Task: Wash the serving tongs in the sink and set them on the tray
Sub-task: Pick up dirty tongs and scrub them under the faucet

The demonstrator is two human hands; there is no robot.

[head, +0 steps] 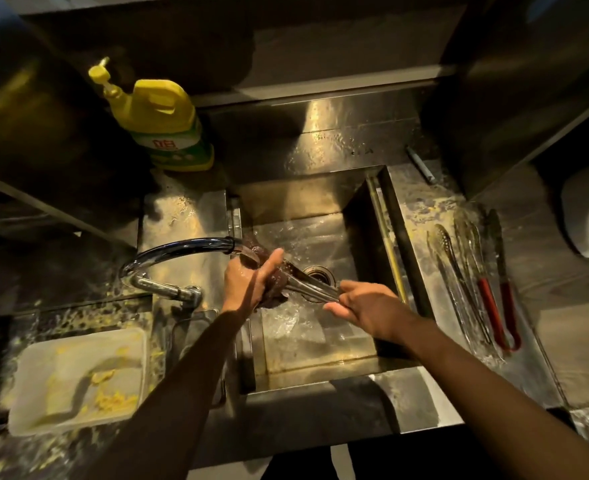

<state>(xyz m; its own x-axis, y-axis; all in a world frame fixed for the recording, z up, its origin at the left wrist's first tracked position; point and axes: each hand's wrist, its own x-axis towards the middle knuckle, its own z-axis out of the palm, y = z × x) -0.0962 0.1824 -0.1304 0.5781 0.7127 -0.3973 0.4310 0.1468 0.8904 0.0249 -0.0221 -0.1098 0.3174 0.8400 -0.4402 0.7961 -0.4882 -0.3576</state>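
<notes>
Looking down on a wet stainless-steel counter (321,403) in dim yellow light, with a square sink (321,358) sunk in its middle. Lying near left on the counter, a pale plastic container (43,358) dotted with yellow scraps. Reaching in from the near edge, both bare forearms. Gripping the handle end of the serving tongs (307,284), the right hand (366,306), fingers curled around the metal. Lying across the middle of the sink just over the drain (317,271), the tongs, angled from near right to far left. Closing round a dark scrubber (275,292) and pressing it on the tongs' far end, the left hand (248,282), thumb sticking up. Pouring onto that hand and scrubber, water from the curved tap (182,245) arching in from the left. Resting right of the sink on a wet steel ledge (424,209), well apart from the hands, several other tongs (456,271), among them a red-handled pair (492,313). Standing far left against the back wall, a yellow pump bottle (161,123).
</notes>
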